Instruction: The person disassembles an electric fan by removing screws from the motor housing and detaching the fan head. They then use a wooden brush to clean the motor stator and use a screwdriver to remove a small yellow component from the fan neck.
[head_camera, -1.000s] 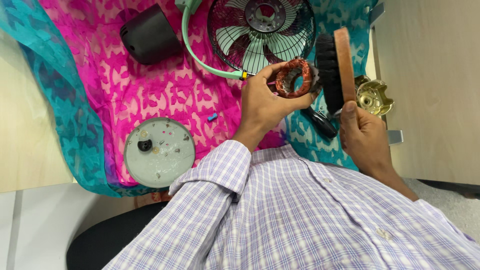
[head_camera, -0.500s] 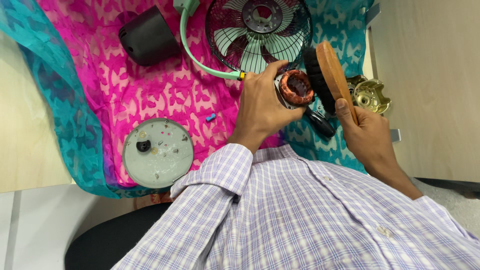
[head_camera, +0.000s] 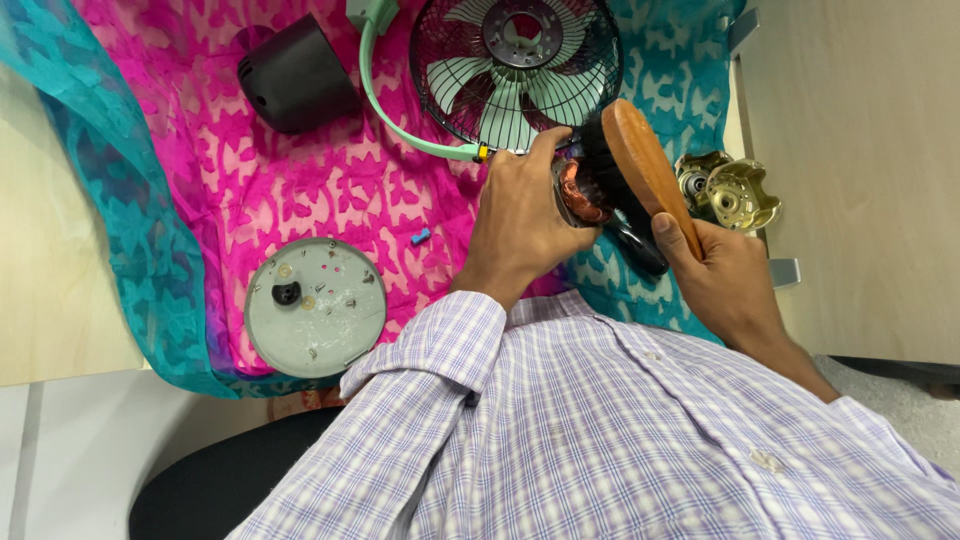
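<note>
Closest to the camera it's all checked shirt, purple and white, both sleeves reaching out over the table.

Left hand is wrapped tight around a small motor coil, copper windings showing, fingers curled over the top and thumb underneath. It holds the coil up just above the cloth, right in front of the fan.

Right hand is closed around the handle of a wooden brush, thumb pressed on the back of the wood. The black bristles face left and sit right against the coil, so brush and coil are touching.

Under the brush there's some black part lying on the cloth, can't tell what it is.

Near left, a round grey base plate lies flat on the pink and teal cloth, with a tiny blue bit between it and the left hand.

Right of the brush, a brass-coloured metal housing sits at the cloth's edge by the wooden table.

Farther back, the fan with its black grille and pale green blades lies face up, a mint green bracket curving along its left side. Far left of that, a black cover.
</note>
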